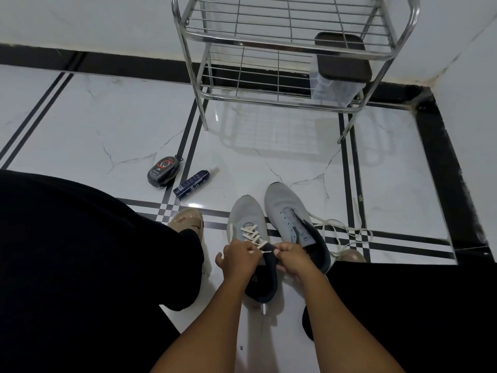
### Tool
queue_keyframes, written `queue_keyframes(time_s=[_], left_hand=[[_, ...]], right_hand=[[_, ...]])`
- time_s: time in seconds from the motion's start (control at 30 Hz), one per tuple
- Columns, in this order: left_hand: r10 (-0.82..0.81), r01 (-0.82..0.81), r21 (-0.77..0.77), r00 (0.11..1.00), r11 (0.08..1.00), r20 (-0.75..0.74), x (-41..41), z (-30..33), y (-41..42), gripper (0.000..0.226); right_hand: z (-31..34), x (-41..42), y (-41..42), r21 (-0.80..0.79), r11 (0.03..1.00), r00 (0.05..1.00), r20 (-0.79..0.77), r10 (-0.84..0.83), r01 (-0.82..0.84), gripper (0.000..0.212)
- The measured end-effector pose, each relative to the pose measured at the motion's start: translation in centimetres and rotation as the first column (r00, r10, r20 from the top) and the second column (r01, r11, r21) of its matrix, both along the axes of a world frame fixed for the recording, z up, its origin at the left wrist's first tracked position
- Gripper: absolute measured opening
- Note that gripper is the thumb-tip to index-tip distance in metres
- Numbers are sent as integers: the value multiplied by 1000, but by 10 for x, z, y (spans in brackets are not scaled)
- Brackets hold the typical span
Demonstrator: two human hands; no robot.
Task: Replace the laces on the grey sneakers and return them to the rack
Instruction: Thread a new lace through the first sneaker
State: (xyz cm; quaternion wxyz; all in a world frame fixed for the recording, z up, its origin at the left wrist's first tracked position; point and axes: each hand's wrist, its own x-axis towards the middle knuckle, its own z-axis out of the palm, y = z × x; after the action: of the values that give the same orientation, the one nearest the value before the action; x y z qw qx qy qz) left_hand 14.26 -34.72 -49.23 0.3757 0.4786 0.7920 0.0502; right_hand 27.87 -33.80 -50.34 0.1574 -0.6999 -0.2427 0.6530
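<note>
Both hands, left hand (240,255) and right hand (291,256), pinch lace (255,236) ends on the near sneaker (247,219); far rack (282,49).

Glossy white marble floor (129,125), black-striped borders, white walls (80,20)

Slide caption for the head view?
Both hands lace the left grey sneaker; the right sneaker lies unlaced before the rack.

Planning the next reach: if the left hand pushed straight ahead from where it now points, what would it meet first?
Probably the laced grey sneaker: the left hand already grips its white lace at the tongue, pointing toward the toe. Depth is uncertain.
</note>
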Motion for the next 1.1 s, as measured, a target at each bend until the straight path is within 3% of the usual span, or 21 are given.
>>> queue_keyframes(time_s=[0.27,0.53,0.87,1.1], left_hand=[[-11,11,47,1000,999,0,1,2,-2,12],[-158,168,89,981,982,-110,3,5,-3,20],[-205,227,103,960,968,-190,6,9,-4,21],[-200,217,100,967,971,-158,8,9,-3,19]], right_hand=[[0,-2,1,14,999,999,-37,-33,33,27],[1,-1,3,-9,998,997,-50,-55,55,24],[6,-1,2,-3,1000,999,-50,-19,19,24],[7,-1,1,-1,1000,998,-59,-21,21,25]])
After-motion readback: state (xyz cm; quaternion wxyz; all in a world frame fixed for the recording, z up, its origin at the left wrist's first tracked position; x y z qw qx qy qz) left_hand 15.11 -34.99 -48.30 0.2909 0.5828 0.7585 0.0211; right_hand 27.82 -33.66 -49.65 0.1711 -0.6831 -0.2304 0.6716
